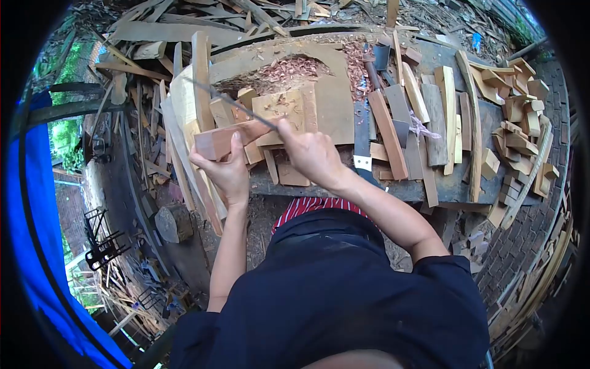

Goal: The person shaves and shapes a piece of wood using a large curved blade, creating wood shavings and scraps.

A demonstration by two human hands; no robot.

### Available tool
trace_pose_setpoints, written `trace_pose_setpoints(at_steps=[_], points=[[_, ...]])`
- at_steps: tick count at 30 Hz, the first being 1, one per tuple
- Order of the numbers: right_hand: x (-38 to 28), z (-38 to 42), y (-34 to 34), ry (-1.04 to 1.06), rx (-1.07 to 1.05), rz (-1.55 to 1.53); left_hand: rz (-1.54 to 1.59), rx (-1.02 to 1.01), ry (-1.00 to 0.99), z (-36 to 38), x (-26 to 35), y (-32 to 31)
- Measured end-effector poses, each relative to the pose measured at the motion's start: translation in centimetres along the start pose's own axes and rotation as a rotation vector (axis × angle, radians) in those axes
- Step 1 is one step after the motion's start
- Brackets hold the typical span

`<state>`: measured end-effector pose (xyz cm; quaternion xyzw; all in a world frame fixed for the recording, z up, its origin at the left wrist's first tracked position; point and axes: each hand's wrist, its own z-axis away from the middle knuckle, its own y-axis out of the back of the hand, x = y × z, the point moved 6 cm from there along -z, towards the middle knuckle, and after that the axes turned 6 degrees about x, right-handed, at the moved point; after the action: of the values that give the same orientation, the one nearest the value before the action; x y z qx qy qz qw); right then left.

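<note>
Clamped in the left hand (224, 172), at 10 o'clock in the view: one reddish wood block (224, 141), with fingers bent round its near end; gripped tight in the right hand (312, 154), near 12: one long dark rod (236, 106), slanting toward 10 across the block, contact impossible to tell; at 2, one saw (362, 138); at 12 and 1, two patches of shavings (292, 71); past 2, heaped blocks (522, 123), too overlapped to count; bare room on one tan board (337, 104) at 1, between right hand and saw; toward 6, the bench's (456, 184) near edge, close to one striped garment (295, 208).
</note>
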<state>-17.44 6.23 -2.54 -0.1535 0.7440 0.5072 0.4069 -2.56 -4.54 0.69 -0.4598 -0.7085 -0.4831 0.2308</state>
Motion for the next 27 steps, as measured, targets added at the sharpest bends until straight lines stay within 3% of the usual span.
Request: trace_pose_setpoints(at_steps=[2, 4, 6, 8, 12, 14, 18, 20, 21, 25, 27], points=[[0.0, 0.4, -1.2, 0.107, 0.077, -0.037, -0.008, -0.007, -0.014, -0.1, 0.4, 0.0], [2.9, 1.3, -3.7, -0.016, -0.125, 0.1, -0.026, 0.029, -0.011, 0.0, -0.1, 0.4], [8.7, 1.7, -6.3, -0.179, -0.188, 0.172, -0.043, 0.058, -0.018, -0.1, -1.3, 0.9], [8.5, 2.0, -5.9, -0.031, -0.086, 0.17, 0.051, 0.072, 0.036, -0.4, -3.1, 0.8], [3.4, 0.1, -3.3, -0.003, -0.124, 0.064, -0.016, 0.075, 0.03, -0.4, -2.0, 0.9], [0.2, -0.4, -0.9, 0.083, 0.024, 0.009, -0.034, 0.095, 0.057, -0.1, -1.0, 1.0], [5.7, 1.0, -4.9, 0.031, -0.135, 0.215, -0.059, 0.112, 0.001, -0.2, -1.8, 1.0], [5.7, 1.3, -5.2, 0.055, -0.117, 0.196, 0.122, 0.155, 0.033, 0.0, -1.7, 0.9], [5.3, 0.9, -5.0, 0.074, -0.112, 0.201, -0.036, 0.149, 0.046, -0.4, -2.5, 1.1], [0.6, 0.1, -2.2, 0.15, -0.072, 0.177, 0.15, 0.123, 0.056, -0.7, -3.0, 0.4], [-0.4, 0.6, -1.6, 0.169, -0.071, 0.187, 0.068, 0.123, 0.03, -0.2, -1.2, 0.3]])
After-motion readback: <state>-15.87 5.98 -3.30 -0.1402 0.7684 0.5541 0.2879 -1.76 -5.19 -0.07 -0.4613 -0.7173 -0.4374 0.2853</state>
